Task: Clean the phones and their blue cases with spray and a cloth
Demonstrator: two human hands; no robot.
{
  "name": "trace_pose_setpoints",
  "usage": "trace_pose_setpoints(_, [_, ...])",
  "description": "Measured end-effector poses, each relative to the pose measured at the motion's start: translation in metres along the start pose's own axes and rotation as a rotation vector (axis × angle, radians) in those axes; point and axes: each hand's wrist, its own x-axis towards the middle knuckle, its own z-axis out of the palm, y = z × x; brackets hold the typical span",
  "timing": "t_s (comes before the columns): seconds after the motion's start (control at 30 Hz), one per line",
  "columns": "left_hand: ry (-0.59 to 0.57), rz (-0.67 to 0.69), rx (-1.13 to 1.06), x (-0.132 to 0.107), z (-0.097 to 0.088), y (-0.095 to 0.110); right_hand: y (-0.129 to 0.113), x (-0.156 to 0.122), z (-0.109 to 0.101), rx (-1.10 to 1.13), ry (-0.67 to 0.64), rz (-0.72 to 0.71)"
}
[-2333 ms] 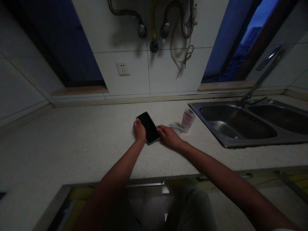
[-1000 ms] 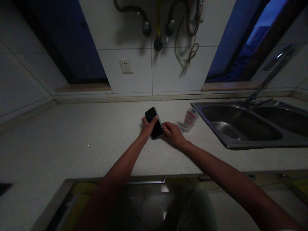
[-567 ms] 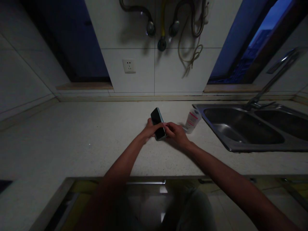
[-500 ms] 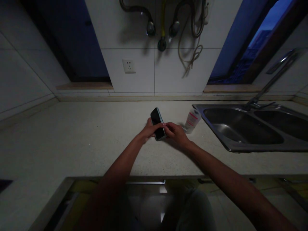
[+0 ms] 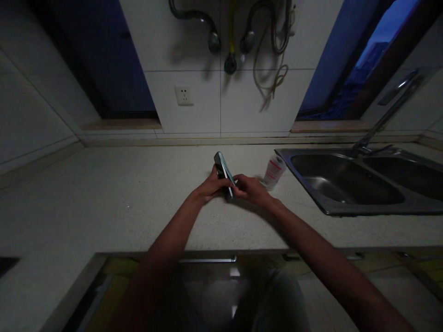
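Between my two hands, over the middle of the counter, is a smartphone (image 5: 223, 166) with a dark screen and a pale bluish edge. It leans on its side, and a bright thin line runs along its length; whether a cover is parting from it I cannot tell. My left hand (image 5: 210, 186) is closed around its left side, thumb across the lower part. My right hand (image 5: 249, 188) pinches its right edge, fingertips partly hidden. Just beyond the right hand stands a clear plastic cup (image 5: 274, 171) with red print, slightly tilted in view.
A double steel sink (image 5: 346, 182) with a faucet (image 5: 387, 108) lies to the right. Behind the counter (image 5: 138, 193), a tiled wall bears a power socket (image 5: 184, 95), hoses (image 5: 197, 14) and a looped cord (image 5: 273, 87). Drawer handles (image 5: 207, 260) sit below the front edge.
The phone has turned from screen-up to a steeper tilt, showing its pale side and a bright line. Both hands stay on it, and the cup keeps its place.
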Motion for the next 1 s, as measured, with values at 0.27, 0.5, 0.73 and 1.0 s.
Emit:
trace_pose_setpoints(0.27, [0.090, 0.104, -0.118, 0.007, 0.009, -0.011, -0.010, 0.002, 0.006, 0.010, -0.018, -0.038])
trace_pose_setpoints(0.5, [0.253, 0.123, -0.284, 0.022, 0.004, -0.026, 0.001, 0.000, 0.008, 0.221, -0.079, -0.094])
trace_pose_setpoints(0.73, [0.168, -0.130, -0.477, 0.021, -0.002, -0.021, -0.006, 0.001, 0.011, 0.157, 0.009, 0.028])
trace_pose_setpoints(1.0, [0.172, -0.222, -0.496, 0.019, -0.003, -0.017, 0.001, 0.000, 0.010, -0.001, 0.021, 0.055])
